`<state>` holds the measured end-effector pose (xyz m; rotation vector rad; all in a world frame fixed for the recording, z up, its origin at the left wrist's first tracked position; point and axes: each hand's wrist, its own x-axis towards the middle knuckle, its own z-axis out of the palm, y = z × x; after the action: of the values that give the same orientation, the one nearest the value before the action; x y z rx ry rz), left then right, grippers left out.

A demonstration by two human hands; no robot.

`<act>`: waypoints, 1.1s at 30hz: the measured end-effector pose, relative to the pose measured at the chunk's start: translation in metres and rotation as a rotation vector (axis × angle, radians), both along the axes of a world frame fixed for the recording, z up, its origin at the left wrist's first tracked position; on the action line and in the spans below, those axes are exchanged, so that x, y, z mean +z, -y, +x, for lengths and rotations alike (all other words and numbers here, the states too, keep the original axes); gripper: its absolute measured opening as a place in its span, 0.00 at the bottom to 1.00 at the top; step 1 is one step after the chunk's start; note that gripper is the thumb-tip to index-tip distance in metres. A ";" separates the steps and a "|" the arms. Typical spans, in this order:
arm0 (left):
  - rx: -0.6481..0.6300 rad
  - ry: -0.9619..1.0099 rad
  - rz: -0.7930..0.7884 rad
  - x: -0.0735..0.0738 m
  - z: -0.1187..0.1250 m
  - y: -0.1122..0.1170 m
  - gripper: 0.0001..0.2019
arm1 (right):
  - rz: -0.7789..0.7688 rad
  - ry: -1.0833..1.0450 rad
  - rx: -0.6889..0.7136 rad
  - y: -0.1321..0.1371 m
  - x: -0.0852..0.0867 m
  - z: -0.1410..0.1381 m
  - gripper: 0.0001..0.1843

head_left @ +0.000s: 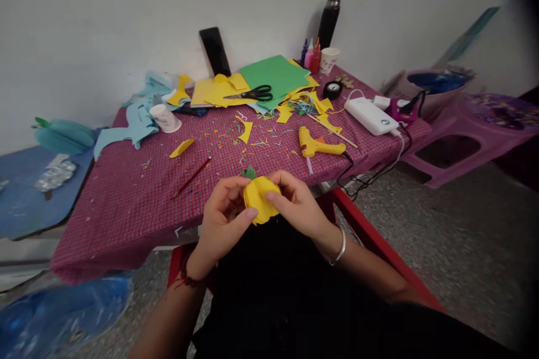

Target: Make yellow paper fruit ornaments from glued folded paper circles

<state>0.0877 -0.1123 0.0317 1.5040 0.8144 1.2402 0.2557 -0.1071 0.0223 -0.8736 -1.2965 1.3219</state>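
Between my two hands, just off the table's front edge, is a layered yellow paper craft piece (261, 201) with a green leaf-like tip (249, 172) at its top. My left hand (227, 210) grips its left side, thumb on the lower front. On the right, my right hand (297, 202) pinches it, the thumb pressed on its face and the fingers behind. Beyond them on the cloth lie a loose yellow paper piece (182, 148) and a red pencil-like stick (191, 178). A yellow glue gun (320, 144) rests to the right.
The red checked tablecloth (126, 196) carries paper scraps, black scissors (256, 93), green sheets (273, 76), a tipped paper cup (165, 119), black tape (332, 90) and a white power bank (373, 116). A phone (214, 50) leans on the wall. Cables (366, 182) hang off the right edge.
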 end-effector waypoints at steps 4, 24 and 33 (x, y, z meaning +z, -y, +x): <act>-0.024 0.000 -0.024 -0.004 -0.003 -0.004 0.16 | -0.076 -0.113 0.020 -0.003 -0.004 0.000 0.12; 0.020 -0.059 0.013 -0.008 -0.004 -0.004 0.20 | -0.300 -0.432 0.093 -0.007 -0.015 -0.008 0.15; -0.011 0.010 0.040 0.000 0.002 0.002 0.20 | -0.173 -0.411 0.102 -0.006 -0.017 -0.004 0.15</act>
<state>0.0895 -0.1140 0.0315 1.5312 0.7783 1.2618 0.2513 -0.1012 0.0048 -0.6130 -0.9247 1.6135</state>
